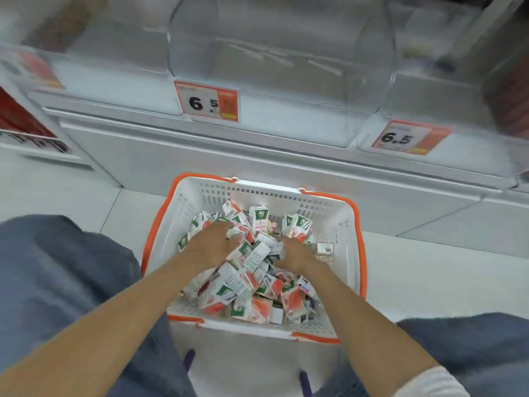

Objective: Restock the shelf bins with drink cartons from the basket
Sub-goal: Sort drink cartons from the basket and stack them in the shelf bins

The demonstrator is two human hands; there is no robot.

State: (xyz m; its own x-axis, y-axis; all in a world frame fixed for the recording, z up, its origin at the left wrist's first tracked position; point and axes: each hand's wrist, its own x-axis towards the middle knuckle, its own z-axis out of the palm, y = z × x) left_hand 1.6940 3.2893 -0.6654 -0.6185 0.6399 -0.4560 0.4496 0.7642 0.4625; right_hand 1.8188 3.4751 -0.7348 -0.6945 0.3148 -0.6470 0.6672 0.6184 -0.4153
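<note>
**As shelf bin (280, 53) stands bare, basket (356, 224) brims with drink cartons (246, 285)**

While the clear bin waits above and beyond the basket's far rim, seemingly empty, a person has both hands down in the heap inside the basket. Cartons lie directly under the palms, their long axes pointing every way. Nearer the far rim, the left hand (213, 242) has its fingers spread and bent downward. The right hand (294, 253) has its fingertips buried. Through the blur, it cannot be told whether either grips a carton. Any lift must go up and over that far rim.
</note>
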